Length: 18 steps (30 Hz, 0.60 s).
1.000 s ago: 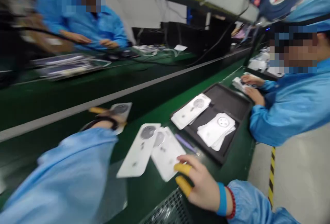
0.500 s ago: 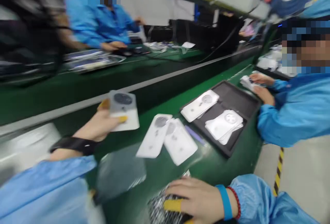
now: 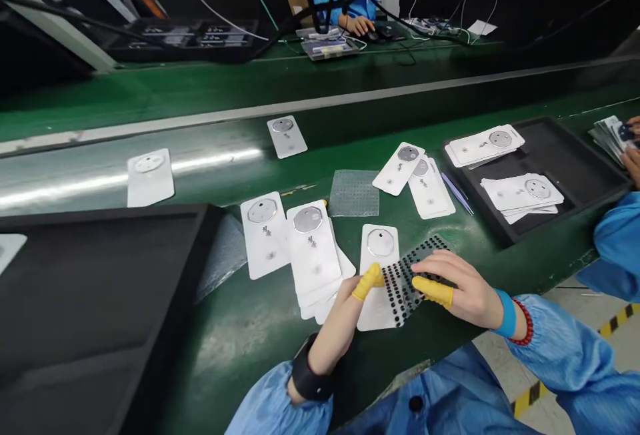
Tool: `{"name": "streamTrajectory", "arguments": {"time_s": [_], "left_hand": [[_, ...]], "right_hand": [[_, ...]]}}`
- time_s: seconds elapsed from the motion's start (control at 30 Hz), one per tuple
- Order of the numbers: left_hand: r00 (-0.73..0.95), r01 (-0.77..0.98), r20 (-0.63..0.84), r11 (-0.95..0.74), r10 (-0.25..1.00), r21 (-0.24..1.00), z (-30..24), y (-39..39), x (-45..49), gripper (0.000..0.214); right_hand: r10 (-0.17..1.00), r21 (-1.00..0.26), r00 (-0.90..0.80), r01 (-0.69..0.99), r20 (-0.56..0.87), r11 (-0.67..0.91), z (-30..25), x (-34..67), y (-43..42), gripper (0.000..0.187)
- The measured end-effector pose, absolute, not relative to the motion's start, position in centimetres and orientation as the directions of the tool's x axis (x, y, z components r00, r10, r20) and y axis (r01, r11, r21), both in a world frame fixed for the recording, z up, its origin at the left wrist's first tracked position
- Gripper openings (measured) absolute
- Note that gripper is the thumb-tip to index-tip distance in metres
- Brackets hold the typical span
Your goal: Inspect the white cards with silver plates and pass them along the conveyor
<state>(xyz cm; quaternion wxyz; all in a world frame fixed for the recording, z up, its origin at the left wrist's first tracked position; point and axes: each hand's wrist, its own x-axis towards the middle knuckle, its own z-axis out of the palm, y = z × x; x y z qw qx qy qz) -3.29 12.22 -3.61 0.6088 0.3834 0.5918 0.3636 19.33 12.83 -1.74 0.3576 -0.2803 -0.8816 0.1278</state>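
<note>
Both hands meet over a sheet of black dots (image 3: 403, 281) at the near edge of the green bench. The sheet lies partly over a white card with a round window (image 3: 380, 246). My left hand (image 3: 345, 308) pinches the sheet's left edge with a yellow-capped finger. My right hand (image 3: 457, 287) lies on the sheet's right side with its fingers curled, one of them yellow-capped. Just left of my hands is a stack of white cards (image 3: 313, 251), with a single card (image 3: 263, 235) beside it.
Two more cards (image 3: 417, 175), a clear dotted film (image 3: 355, 193) and a purple pen (image 3: 457, 193) lie beyond. A black tray (image 3: 580, 161) holds card stacks on the right, by a co-worker's sleeve (image 3: 613, 241). A large black tray (image 3: 100, 288) sits left. Cards (image 3: 287, 136) ride the belt.
My view has swung left and down onto the bench. My left hand, which held a white card up over the belt, has come down to the dotted sheet. My right hand stays on the sheet.
</note>
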Motion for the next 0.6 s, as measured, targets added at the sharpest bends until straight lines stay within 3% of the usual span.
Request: {"name": "streamTrajectory", "arguments": {"time_s": [0.1, 0.17, 0.23, 0.3, 0.5, 0.6], "left_hand": [[0.136, -0.085, -0.449, 0.462, 0.883, 0.883, -3.2, 12.3, -2.7, 0.033], [0.139, -0.137, -0.431, 0.448, 0.892, 0.883, -3.2, 12.3, -2.8, 0.027], [0.114, -0.179, -0.414, 0.428, 0.903, 0.886, -3.4, 12.2, -2.8, 0.024], [0.089, -0.226, -0.407, 0.416, 0.909, 0.881, -3.4, 11.7, -2.6, 0.024], [0.035, -0.424, -0.434, 0.407, 0.9, 0.809, -3.3, 10.7, -1.0, 0.046], [-0.017, -0.49, -0.464, 0.397, 0.886, 0.776, -4.1, 11.3, -0.6, 0.051]], "right_hand": [[0.555, -0.434, -0.688, 0.368, 0.468, 0.822, -1.2, 18.9, 12.4, 0.025], [0.584, -0.538, -0.714, 0.341, 0.386, 0.771, -0.9, 18.3, 12.7, 0.03], [0.674, -0.652, -0.645, 0.343, 0.36, 0.676, -0.9, 17.4, 13.2, 0.028], [0.738, -0.687, -0.542, 0.355, 0.401, 0.634, -1.1, 16.4, 13.4, 0.019], [0.714, -0.482, -0.513, 0.527, 0.477, 0.7, -5.1, 16.3, 12.6, 0.028], [0.622, -0.386, -0.57, 0.49, 0.536, 0.782, -9.2, 18.0, 13.3, 0.021]]}}
